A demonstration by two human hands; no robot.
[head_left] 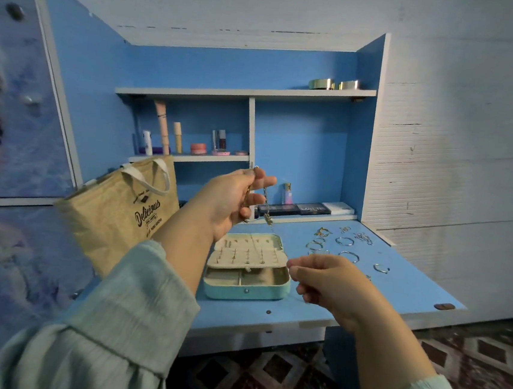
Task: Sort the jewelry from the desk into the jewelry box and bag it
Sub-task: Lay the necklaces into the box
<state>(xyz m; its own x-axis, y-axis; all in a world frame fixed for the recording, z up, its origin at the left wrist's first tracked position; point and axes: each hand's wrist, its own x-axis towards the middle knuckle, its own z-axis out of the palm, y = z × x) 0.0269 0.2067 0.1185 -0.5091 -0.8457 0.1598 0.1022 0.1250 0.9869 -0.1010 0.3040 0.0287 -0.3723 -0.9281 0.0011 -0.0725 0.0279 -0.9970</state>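
Observation:
A mint jewelry box (246, 287) lies open on the blue desk (403, 283), its cream lid panel studded with small earrings. My left hand (232, 201) is raised above the box and pinches a thin gold chain necklace (267, 209) that dangles toward the lid. My right hand (328, 282) hovers to the right of the box with fingers curled; the chain's lower end seems to run to it, but I cannot tell if it is gripped. Several bangles and rings (344, 242) lie loose on the desk's right half. A tan paper bag (122, 212) stands left of the box.
Cosmetics stand on the shelf (190, 156) behind the bag. Eyeshadow palettes (294, 209) and a small bottle (287, 194) sit at the desk's back edge. Two gold tins (331, 84) rest on the top shelf. A wardrobe door with a cartoon print stands on the left.

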